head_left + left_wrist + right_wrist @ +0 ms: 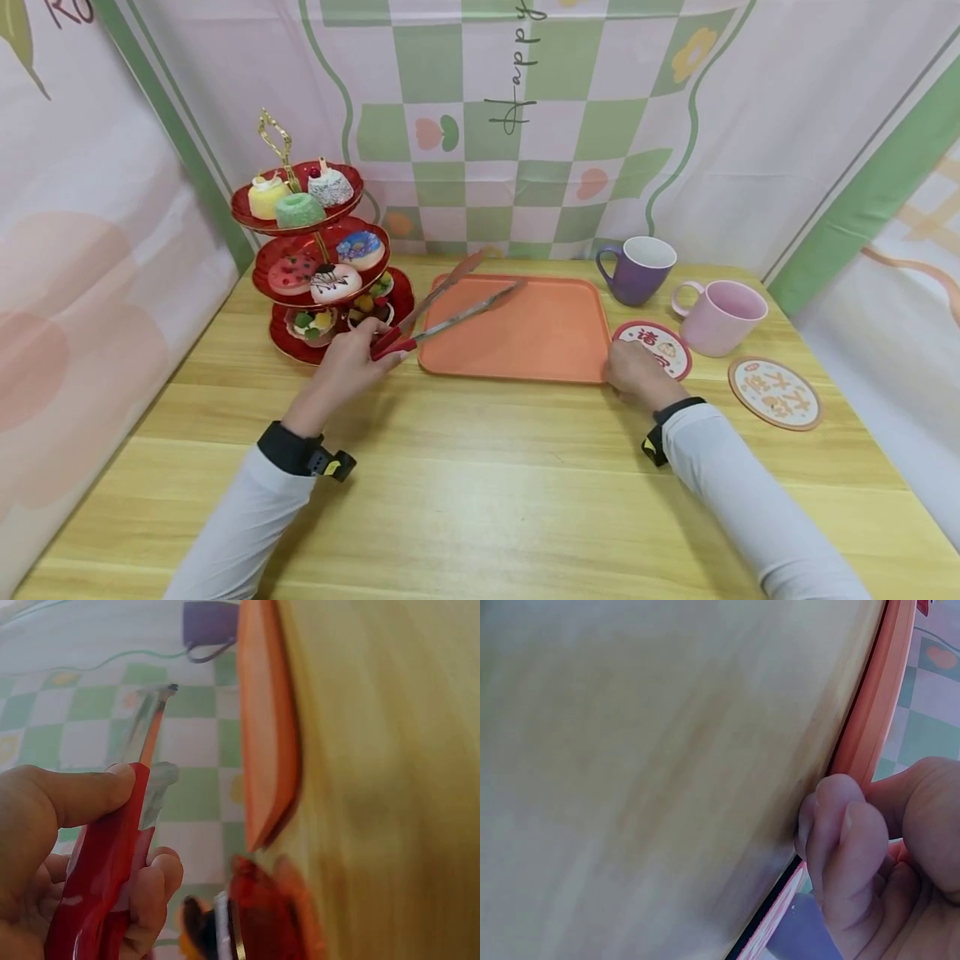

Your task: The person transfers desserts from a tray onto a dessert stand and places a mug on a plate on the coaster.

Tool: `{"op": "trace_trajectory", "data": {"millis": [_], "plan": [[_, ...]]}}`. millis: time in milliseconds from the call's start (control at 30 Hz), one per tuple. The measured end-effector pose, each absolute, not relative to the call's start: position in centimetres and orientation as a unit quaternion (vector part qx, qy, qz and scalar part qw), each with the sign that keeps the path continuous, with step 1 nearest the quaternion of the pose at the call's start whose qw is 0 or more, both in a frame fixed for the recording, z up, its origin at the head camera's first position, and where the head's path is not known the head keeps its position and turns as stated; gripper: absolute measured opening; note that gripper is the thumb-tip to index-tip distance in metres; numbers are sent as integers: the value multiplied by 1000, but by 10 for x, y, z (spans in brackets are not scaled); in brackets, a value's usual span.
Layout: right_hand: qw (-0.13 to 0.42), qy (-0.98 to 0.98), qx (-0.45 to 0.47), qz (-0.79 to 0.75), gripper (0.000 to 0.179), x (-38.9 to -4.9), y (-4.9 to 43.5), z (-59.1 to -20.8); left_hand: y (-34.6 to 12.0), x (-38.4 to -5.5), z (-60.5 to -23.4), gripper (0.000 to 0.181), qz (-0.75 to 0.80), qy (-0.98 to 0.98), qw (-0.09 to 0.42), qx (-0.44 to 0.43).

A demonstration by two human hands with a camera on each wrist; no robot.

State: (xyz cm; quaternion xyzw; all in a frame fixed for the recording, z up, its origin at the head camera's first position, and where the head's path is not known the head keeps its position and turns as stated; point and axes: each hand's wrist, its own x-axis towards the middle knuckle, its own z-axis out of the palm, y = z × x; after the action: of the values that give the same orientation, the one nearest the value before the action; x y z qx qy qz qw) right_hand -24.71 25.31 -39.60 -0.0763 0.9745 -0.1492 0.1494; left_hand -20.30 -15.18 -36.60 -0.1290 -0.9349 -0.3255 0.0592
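Note:
My left hand [347, 358] holds food tongs [467, 312] by their red handles, thumb on one side and fingers on the other. The tongs' metal arms are spread above the left part of an orange tray [525, 371] and pinch nothing. In the left wrist view the red handle [97, 870] lies between thumb and fingers. At the tray's front right corner, my right hand [637, 371] grips the rim. Its curled fingers [847, 840] show against the tray edge in the right wrist view. The tray lies on the wooden table [480, 483] with nothing on it.
A three-tier red stand [315, 225] with several cakes, donuts and tarts rises beside my left hand. A purple mug [637, 271], a pink mug [723, 321], a red-rimmed coaster [667, 342] and an orange-rimmed coaster [776, 393] are at the right. A patterned cloth [502, 183] hangs behind.

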Motion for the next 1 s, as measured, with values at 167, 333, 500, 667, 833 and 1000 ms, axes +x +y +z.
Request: {"op": "trace_trajectory", "data": {"millis": [167,333,500,667,833,1000], "plan": [[155,974,-75,-150,17,-248,253,-396,-141,-215,-377,39,-330,-932,36,-146],[170,970,-55,-164,14,-249,253,-396,-126,-225,-385,39,-328,-931,14,-161],[167,971,-57,-162,15,-249,253,-398,-114,-234,-391,39,-325,-931,-3,-167],[160,973,-64,-156,15,-249,253,-398,-107,-243,-398,35,-332,-928,-21,-168],[164,970,-70,-162,19,-248,252,-398,-101,-250,-398,33,-325,-930,-31,-168],[167,972,-65,-154,19,-250,252,-399,-92,-256,-396,34,-300,-937,-19,-178]]}}
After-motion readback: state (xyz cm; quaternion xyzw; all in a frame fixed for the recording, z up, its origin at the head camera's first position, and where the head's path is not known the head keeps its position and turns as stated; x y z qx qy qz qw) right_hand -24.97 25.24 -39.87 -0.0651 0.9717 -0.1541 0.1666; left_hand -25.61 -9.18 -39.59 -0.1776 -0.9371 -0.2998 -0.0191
